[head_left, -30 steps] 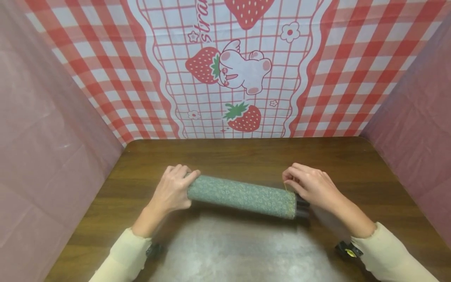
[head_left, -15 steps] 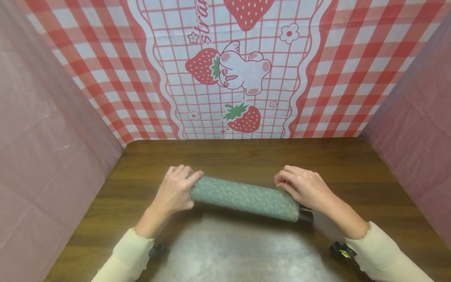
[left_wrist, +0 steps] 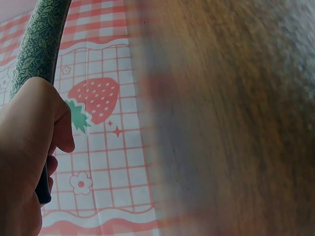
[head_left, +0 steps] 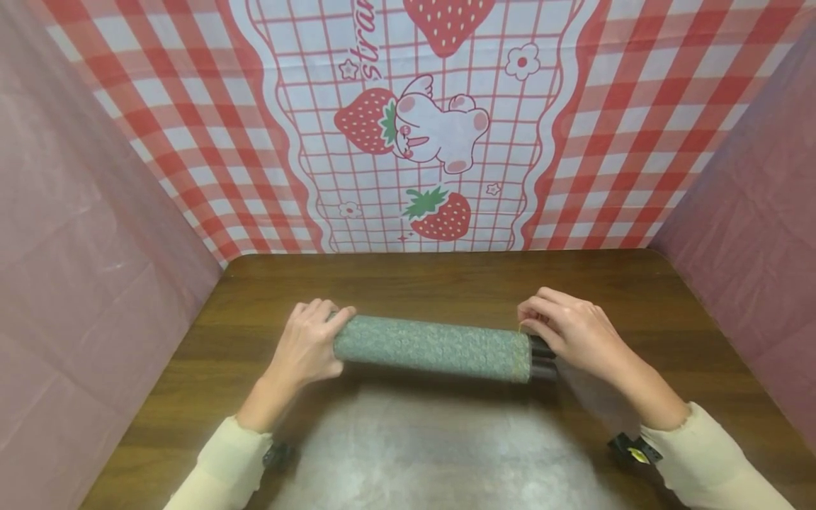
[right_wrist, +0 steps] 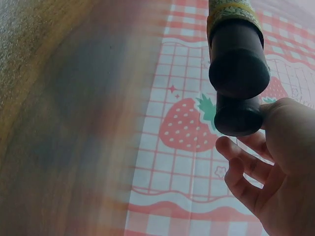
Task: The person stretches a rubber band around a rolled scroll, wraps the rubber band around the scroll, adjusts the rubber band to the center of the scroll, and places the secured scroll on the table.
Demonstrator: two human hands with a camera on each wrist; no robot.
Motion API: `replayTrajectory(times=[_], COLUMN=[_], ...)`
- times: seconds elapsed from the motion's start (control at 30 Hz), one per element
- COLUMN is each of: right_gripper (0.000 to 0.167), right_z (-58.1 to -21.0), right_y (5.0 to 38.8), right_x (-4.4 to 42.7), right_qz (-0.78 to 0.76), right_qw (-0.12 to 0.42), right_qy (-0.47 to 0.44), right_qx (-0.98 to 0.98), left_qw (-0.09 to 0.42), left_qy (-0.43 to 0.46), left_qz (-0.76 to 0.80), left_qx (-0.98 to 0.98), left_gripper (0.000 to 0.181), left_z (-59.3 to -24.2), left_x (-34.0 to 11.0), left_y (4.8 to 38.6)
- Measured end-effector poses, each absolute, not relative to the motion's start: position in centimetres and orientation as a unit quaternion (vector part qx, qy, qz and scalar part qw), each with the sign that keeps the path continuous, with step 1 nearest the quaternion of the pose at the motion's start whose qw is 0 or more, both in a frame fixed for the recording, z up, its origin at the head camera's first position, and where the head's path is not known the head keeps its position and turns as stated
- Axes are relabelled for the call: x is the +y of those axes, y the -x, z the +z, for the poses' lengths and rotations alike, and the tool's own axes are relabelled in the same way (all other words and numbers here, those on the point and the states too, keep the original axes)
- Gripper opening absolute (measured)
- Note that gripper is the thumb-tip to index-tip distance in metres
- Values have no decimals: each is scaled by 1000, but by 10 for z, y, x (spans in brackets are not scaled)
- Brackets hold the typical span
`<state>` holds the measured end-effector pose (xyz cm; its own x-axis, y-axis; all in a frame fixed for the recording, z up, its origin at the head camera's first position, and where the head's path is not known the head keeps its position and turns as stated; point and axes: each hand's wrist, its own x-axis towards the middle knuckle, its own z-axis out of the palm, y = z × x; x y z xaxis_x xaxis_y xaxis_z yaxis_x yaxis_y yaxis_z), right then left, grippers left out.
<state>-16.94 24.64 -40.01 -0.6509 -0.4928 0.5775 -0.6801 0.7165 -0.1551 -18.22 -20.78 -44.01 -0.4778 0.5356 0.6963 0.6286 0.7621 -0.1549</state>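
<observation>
A rolled scroll (head_left: 433, 348) with green patterned fabric outside is held above the table, nearly level. My left hand (head_left: 309, 341) grips its left end, thumb along the fabric; the left wrist view shows a dark rod end (left_wrist: 44, 189) below the fingers. Two dark round roller ends (right_wrist: 239, 66) stick out of the scroll's right end. Near that end a thin yellow band (right_wrist: 230, 11) goes round the fabric. My right hand (head_left: 579, 327) pinches a strand of it, pulled up off the scroll; the right fingertips are partly hidden behind the rollers in the right wrist view.
The brown wooden table (head_left: 433, 276) has a bright reflection in front. Behind it hangs a red-and-white checked cloth (head_left: 612, 163) with strawberry prints. Pinkish curtains (head_left: 752, 212) enclose both sides.
My right hand moved left over the scroll's end, then back right and slightly up, the yellow strand in its fingertips. The scroll shifted right, then left, and its right end rose.
</observation>
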Motion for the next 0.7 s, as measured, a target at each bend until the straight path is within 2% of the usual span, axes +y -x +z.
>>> replayTrajectory(times=[0.43, 0.57, 0.7], right_gripper=[28, 23, 24], right_z=[-403, -407, -411], right_y=[169, 166, 162], right_x=[250, 249, 248], right_qz=[209, 214, 212], right_qw=[268, 246, 203], right_qy=[-305, -291, -272], right_qx=[-890, -899, -917], left_qw=[362, 348, 338], left_qy=[302, 286, 274], left_qz=[-43, -45, -48], left_qx=[-881, -892, -899], left_gripper=[69, 68, 67], left_z=[-441, -441, -441], left_x=[-207, -207, -207], left_y=[179, 177, 175])
